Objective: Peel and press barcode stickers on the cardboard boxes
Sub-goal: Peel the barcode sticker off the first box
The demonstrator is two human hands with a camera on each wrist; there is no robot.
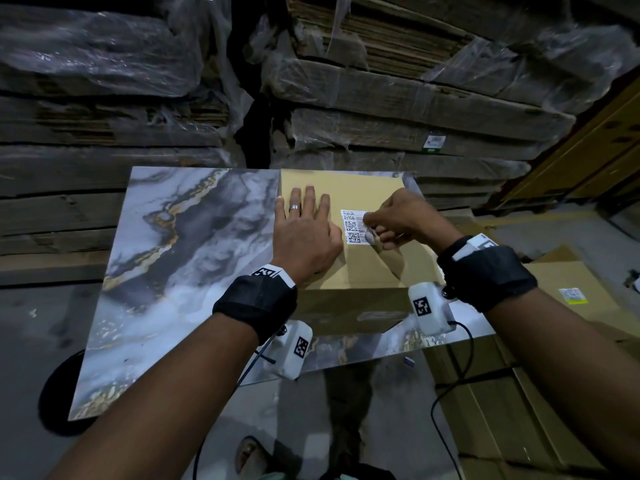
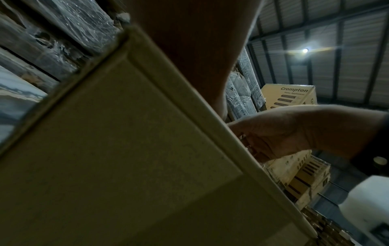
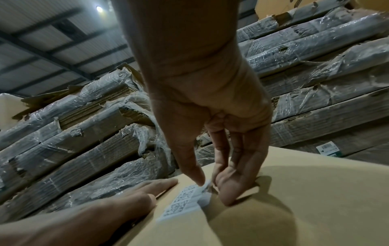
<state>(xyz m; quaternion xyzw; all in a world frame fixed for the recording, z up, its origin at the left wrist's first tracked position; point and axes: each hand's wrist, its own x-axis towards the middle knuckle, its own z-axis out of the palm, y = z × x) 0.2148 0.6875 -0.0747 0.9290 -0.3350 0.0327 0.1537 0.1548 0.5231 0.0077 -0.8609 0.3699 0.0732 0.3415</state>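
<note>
We see, at the far left of the head view, the marble-patterned bench (image 1: pixel 166 237) and, behind it at 12 o'clock, wrapped cardboard stacks (image 1: pixel 398 98). Moving right, the left hand (image 1: pixel 306 233) lies flat on the box (image 1: pixel 367 268), fingers straight and slightly spread, a ring (image 1: pixel 294 207) on one of them; it presses down on the box's left part. The box sits on the right half of the bench, its near edge toward us at 6 o'clock.

Just to the right of the left hand, at its 3 o'clock, lies the sticker (image 1: pixel 354 226), white with printed square codes, on top of the box. In the right wrist view its left part lies flat on the cardboard, and its right edge (image 3: pixel 205 189) is lifted a little.

At the sticker's right edge is the right hand (image 1: pixel 398 220), its thumb and a finger pinching that edge, the other fingers curled with one tip touching the box. Both wrists carry black bands (image 1: pixel 486 277) with white camera units.

Further right, at 3 to 4 o'clock, flat cartons (image 1: pixel 568 292) lie low beside the bench, one bearing a label (image 1: pixel 573 295).
</note>
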